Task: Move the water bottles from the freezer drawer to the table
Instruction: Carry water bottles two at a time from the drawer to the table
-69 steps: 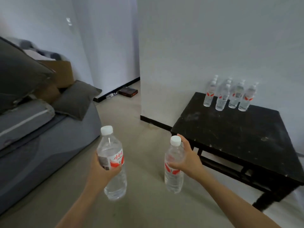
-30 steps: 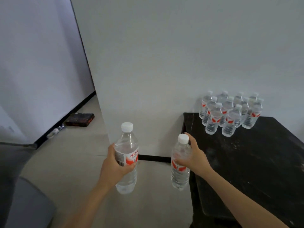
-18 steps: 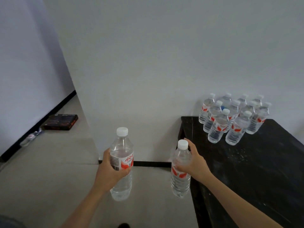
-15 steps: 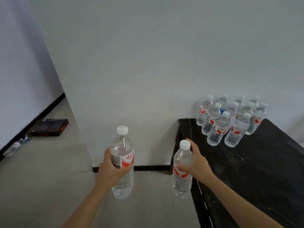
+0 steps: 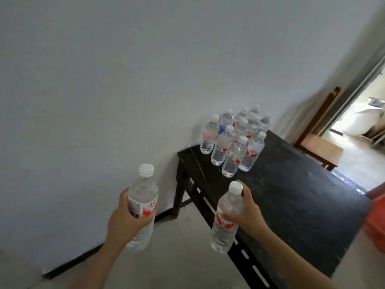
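My left hand (image 5: 125, 222) grips a clear water bottle (image 5: 143, 192) with a white cap and a red-and-white label, held upright over the floor left of the table. My right hand (image 5: 248, 213) grips a second such bottle (image 5: 227, 224) by its upper body, at the near left edge of the black table (image 5: 295, 205). Several water bottles (image 5: 235, 142) stand clustered at the table's far left corner against the wall. The freezer drawer is out of view.
A white wall runs behind the table with a black skirting strip at the floor. A wooden chair (image 5: 318, 147) stands beyond the table's far right end beside a bright doorway (image 5: 358, 122). Something red (image 5: 375, 222) sits at the right edge.
The view has swung right and tilted; the chair and doorway have come into sight. Both hands still hold their bottles, and the right one is now at the table's near edge.
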A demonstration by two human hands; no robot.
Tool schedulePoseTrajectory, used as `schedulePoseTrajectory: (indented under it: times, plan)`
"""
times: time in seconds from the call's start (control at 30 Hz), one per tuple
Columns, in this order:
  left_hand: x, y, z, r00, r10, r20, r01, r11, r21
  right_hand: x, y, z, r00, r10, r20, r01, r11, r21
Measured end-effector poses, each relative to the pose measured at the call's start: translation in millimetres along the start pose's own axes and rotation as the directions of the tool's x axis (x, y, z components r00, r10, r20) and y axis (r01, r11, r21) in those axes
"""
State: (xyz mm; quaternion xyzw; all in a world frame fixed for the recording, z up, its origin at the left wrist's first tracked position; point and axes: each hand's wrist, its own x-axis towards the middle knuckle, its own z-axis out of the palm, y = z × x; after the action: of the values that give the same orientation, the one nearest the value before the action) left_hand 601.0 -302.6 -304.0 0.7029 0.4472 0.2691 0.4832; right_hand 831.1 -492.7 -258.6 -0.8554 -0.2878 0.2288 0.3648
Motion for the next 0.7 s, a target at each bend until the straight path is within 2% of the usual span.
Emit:
schedulePoseTrajectory:
  times: [0.17, 0.33, 0.5, 0.7]
  plan:
    - [33, 23, 70, 0.976, 0.062, 0.209, -0.059, 0.998, -0.022, -2, 43, -40, 0.975, 0.148, -0.167, -0.148, 0.989, 0.01]
    - [54, 60, 159, 0.892, 0.189, 0.411, -0.197, 0.98, -0.022, 10, 91, -94, 0.921, 0.234, -0.31, -0.217, 0.972, 0.089]
    - [59, 99, 241, 0.809, 0.256, 0.529, -0.281, 0.959, -0.035, 35, 133, -139, 0.858, 0.313, -0.407, -0.26, 0.948, 0.181]
    - [64, 127, 330, 0.736, 0.267, 0.622, -0.253, 0.961, -0.113, 62, 164, -184, 0.834, 0.31, -0.455, -0.225, 0.946, 0.233]
